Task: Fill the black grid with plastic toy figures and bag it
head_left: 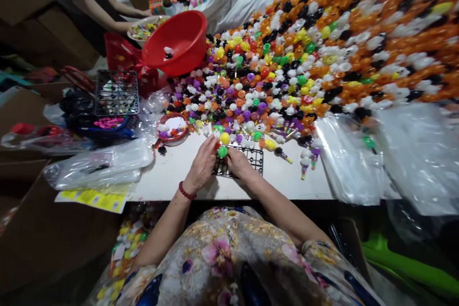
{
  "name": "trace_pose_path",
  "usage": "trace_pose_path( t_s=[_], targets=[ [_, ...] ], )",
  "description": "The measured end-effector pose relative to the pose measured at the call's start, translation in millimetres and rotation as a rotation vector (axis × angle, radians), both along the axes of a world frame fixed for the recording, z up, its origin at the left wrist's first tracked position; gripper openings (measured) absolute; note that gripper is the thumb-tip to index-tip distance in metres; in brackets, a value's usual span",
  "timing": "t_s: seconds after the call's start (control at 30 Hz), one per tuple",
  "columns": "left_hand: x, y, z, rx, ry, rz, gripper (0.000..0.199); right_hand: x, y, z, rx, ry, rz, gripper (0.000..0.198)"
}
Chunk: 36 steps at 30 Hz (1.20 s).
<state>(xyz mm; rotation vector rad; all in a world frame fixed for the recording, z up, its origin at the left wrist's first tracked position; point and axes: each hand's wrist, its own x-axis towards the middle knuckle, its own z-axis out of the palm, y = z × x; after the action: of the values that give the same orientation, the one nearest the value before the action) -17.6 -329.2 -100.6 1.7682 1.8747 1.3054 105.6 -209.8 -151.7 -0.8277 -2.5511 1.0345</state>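
Note:
At the front of the white table, my left hand [202,165], with a red bead bracelet at its wrist, is closed around something small, mostly hidden by the fingers. My right hand [239,162] faces it, its fingers curled over a black grid rack [257,157]. Between the two hands is a small round green plastic piece [223,152], touching the right fingertips. A yellow plastic piece [224,138] lies just beyond it. The rack lies flat on the table, partly covered by my hands.
A large heap of small plastic figures [247,98] spreads behind my hands and rises to the right. Red basin [179,43], small red basket [172,129] and another grid rack [117,92] stand left. Clear bags [347,162] lie right. A co-worker's arms [103,12] reach in at upper left.

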Motion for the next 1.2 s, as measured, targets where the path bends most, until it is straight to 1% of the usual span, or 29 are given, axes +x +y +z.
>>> trace_pose_path(
  t_s=[0.07,0.1,0.17,0.2,0.27,0.3,0.37,0.43,0.5,0.57,0.63,0.67,0.73,0.83,0.9,0.93,1.0,1.07,1.13,1.2],
  targets=[
    [0.4,-3.4,-0.4,0.014,0.005,0.026,0.059,16.0,2.9,2.3,-0.022,0.075,-0.021,0.020],
    [0.2,-6.0,-0.9,0.023,0.004,0.040,0.059,28.9,5.7,3.7,-0.006,0.106,-0.053,0.023],
    [-1.0,-12.6,-2.1,0.030,-0.010,0.064,0.059,62.2,14.1,6.7,0.093,0.118,-0.176,0.028],
    [-1.8,-15.9,-2.7,0.031,-0.020,0.073,0.059,80.7,19.5,8.0,0.173,0.088,-0.259,0.028],
    [-3.0,-21.2,-3.5,0.040,-0.034,0.088,0.059,115.4,31.5,9.5,0.309,-0.039,-0.447,0.029],
    [-3.1,-22.7,-3.6,0.049,-0.035,0.094,0.058,129.5,37.2,9.7,0.356,-0.123,-0.502,0.028],
    [-2.2,-23.5,-2.9,0.073,-0.020,0.109,0.057,148.3,45.9,9.3,0.402,-0.278,-0.538,0.023],
    [0.5,-22.3,-1.6,0.098,-0.006,0.120,0.057,154.8,49.4,9.0,0.414,-0.357,-0.518,0.021],
    [3.9,-20.9,-0.6,0.117,-0.007,0.130,0.057,151.8,47.5,10.0,0.423,-0.339,-0.506,0.021],
    [6.7,-20.3,-0.9,0.117,-0.014,0.134,0.058,143.0,41.0,12.9,0.410,-0.262,-0.498,0.017],
    [8.0,-20.7,-2.8,0.107,-0.018,0.129,0.057,130.2,31.6,17.3,0.334,-0.174,-0.474,0.012],
    [8.2,-21.1,-4.3,0.102,-0.017,0.122,0.056,122.6,26.4,19.5,0.265,-0.136,-0.461,0.009],
    [8.2,-21.8,-7.7,0.086,-0.016,0.112,0.056,104.6,15.5,23.2,0.081,-0.069,-0.428,0.006],
    [9.2,-21.5,-11.6,0.046,-0.033,0.105,0.060,72.8,-0.9,24.1,-0.184,0.038,-0.338,0.015],
    [10.6,-20.4,-12.7,0.026,-0.052,0.095,0.063,52.0,-10.9,21.4,-0.289,0.115,-0.265,0.015],
    [11.3,-19.6,-12.9,0.022,-0.061,0.088,0.065,42.9,-15.1,19.3,-0.313,0.144,-0.233,0.014],
    [12.3,-18.2,-12.5,0.023,-0.078,0.079,0.066,29.0,-21.7,14.8,-0.299,0.172,-0.182,0.012],
    [12.6,-17.4,-11.6,0.028,-0.092,0.077,0.066,21.4,-25.7,11.1,-0.229,0.152,-0.141,0.008],
    [12.4,-17.5,-11.0,0.026,-0.101,0.075,0.065,18.7,-27.4,8.9,-0.157,0.089,-0.114,0.005],
    [12.0,-18.1,-11.1,0.011,-0.105,0.071,0.065,18.4,-27.8,8.4,-0.113,0.008,-0.105,0.007]
  ],
)
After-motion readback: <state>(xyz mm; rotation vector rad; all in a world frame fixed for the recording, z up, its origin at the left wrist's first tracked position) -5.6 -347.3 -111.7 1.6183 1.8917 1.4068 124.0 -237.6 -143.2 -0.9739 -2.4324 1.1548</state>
